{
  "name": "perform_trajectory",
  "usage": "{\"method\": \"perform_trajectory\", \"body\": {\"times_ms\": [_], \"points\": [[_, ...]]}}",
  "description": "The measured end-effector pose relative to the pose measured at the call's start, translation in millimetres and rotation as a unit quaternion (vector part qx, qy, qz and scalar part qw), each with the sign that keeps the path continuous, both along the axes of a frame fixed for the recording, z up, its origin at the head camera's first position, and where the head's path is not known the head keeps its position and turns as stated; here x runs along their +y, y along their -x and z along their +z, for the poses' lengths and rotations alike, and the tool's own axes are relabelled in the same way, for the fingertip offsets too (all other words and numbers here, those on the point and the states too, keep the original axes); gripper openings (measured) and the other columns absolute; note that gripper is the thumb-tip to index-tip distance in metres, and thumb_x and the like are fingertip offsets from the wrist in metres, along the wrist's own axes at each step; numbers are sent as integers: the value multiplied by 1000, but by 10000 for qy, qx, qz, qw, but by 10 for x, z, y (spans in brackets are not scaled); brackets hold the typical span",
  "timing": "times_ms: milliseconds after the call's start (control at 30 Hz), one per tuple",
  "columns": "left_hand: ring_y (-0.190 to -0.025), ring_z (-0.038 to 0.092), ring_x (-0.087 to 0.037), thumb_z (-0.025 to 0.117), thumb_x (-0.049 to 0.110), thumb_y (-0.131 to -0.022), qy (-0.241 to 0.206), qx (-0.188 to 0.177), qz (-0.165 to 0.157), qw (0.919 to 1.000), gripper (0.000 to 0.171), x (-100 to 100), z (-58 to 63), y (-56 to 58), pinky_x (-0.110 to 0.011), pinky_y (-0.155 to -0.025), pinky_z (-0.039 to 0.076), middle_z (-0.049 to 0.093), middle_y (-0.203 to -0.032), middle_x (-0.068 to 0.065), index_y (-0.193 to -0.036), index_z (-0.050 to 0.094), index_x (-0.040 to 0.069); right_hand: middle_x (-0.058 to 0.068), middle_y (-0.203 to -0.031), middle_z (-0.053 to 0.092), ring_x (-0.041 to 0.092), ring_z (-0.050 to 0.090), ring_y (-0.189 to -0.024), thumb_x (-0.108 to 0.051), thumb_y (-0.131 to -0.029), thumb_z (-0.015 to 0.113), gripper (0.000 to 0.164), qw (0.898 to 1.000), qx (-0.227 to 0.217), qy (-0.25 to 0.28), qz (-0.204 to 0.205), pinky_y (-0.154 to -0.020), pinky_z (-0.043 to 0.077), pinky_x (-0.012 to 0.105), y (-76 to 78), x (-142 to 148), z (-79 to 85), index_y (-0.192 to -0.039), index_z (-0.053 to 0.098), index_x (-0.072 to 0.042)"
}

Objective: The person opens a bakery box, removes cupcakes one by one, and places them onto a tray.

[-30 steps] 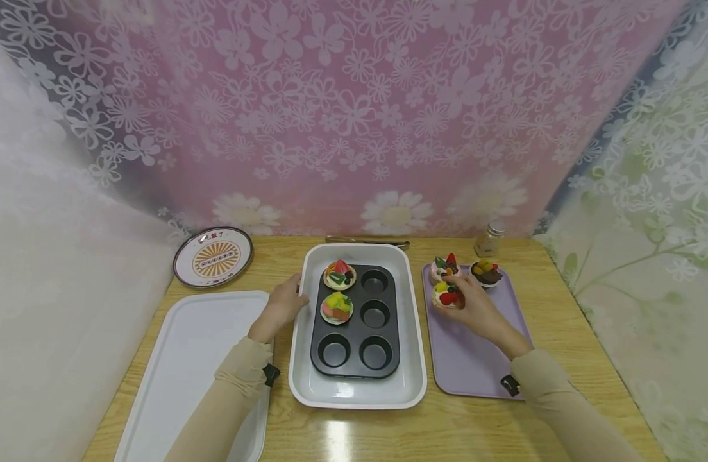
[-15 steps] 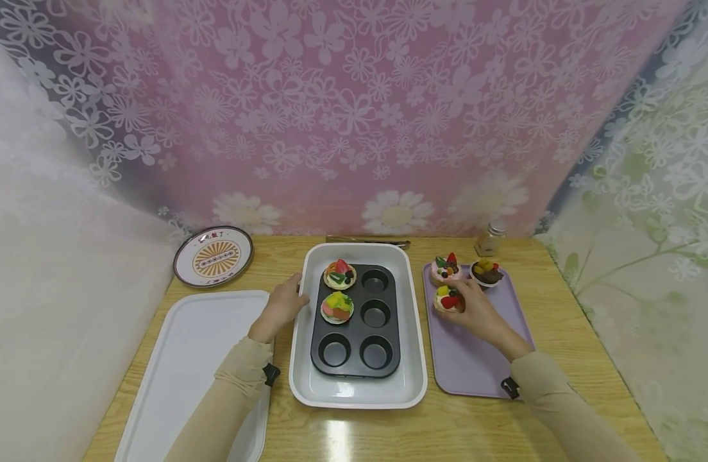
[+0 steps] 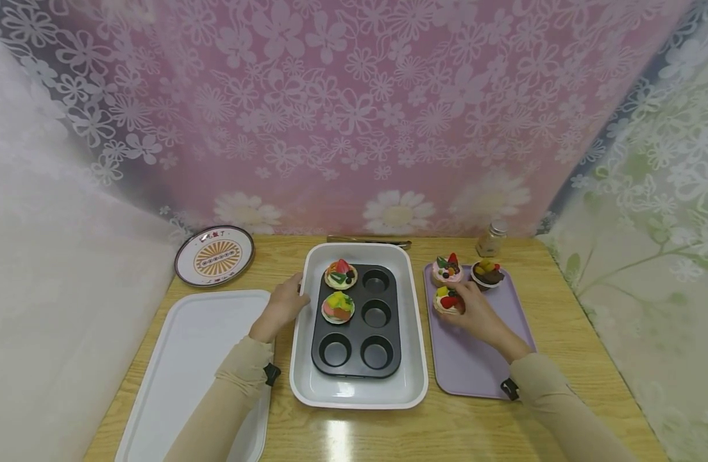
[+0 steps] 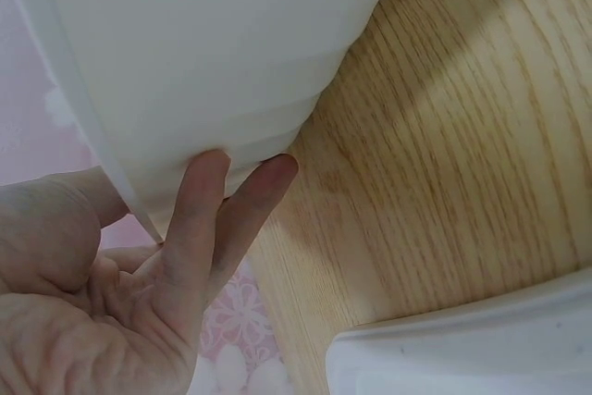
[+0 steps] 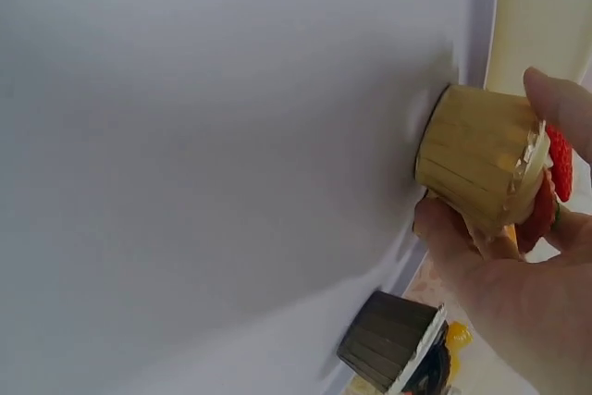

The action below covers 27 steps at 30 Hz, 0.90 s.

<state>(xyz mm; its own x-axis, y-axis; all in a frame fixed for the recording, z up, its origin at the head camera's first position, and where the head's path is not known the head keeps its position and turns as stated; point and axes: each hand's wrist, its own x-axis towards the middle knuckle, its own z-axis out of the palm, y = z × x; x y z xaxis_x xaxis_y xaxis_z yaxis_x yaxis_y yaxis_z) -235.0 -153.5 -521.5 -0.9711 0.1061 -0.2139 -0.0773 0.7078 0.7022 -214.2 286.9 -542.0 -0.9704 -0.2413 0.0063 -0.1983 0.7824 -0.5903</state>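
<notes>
A strawberry-topped cupcake (image 3: 446, 300) is in the far left part of the purple tray (image 3: 469, 366), just nearer than a pink cupcake (image 3: 446, 269); a chocolate cupcake (image 3: 487, 274) in a dark cup is by the tray's far edge. In the middle, a white pan (image 3: 414, 359) holds a black muffin tin (image 3: 356, 340). Two of its six cups, the far and middle ones on the left, carry a fruit tart (image 3: 340, 276) and a yellow-topped cupcake (image 3: 338, 308) — the dark bottoms of the other four show.

The right hand (image 3: 480, 314) pinches the strawberry-topped cupcake, thumb on one side and fingers on the other near the top; its tan paper cup stands upright, though whether its base touches the tray I cannot tell. The right forearm slants in from the near right.

The left hand (image 3: 281, 308) holds the pan's left wall — two fingers pressed to the outside, the thumb passing behind the rim. Its forearm crosses a white tray (image 3: 198, 359). Farther back are a round plate (image 3: 186, 263), a metal utensil (image 3: 368, 242) and a small jar (image 3: 490, 242).
</notes>
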Motion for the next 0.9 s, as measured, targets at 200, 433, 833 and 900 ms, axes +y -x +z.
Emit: {"method": "perform_trajectory", "body": {"times_ms": [200, 433, 833, 900], "points": [[-116, 69, -37, 56, 10, -97, 97, 76, -8, 9999, 64, 2, -2, -2, -48, -94, 61, 68, -134, -26, -158, 41, 0, 33, -149, 43, 52, 51, -135, -34, -91, 82, 82, 9996, -58, 280, -57, -111, 45, 69, 1, 43, 116, -156, 44, -1], [-116, 69, -38, 56, 10, -96, 113, 104, -59, 9999, 63, -5, -26, 11, -49, -95, 61, 68, -134, -27, -157, 42, 0, 30, -148, 43, 49, 50, -136, -27, -98, 75, 73, 9967, 172, 796, 9, -110, 47, 69, 83, -35, 341, -157, 41, -1], [-121, 67, -39, 55, 11, -96, 70, 100, -61, 9999, 67, -11, -25, 16, -51, -100, 59, 65, -138, -27, -160, 39, 0, 25, -159, 43, 48, 46, -142, -19, -95, 79, 76, 9937, 357, 904, 562, -114, 44, 67, 200, -495, 712, -159, 40, -3], [-122, 66, -39, 55, 11, -96, 68, 76, -54, 9999, 67, -9, -28, 16, -51, -100, 59, 65, -139, -27, -160, 38, 0, 24, -160, 43, 47, 46, -144, -20, -95, 79, 78, 9936, 316, 871, 648, -116, 43, 67, 208, -580, 752, -160, 40, -6]]}}
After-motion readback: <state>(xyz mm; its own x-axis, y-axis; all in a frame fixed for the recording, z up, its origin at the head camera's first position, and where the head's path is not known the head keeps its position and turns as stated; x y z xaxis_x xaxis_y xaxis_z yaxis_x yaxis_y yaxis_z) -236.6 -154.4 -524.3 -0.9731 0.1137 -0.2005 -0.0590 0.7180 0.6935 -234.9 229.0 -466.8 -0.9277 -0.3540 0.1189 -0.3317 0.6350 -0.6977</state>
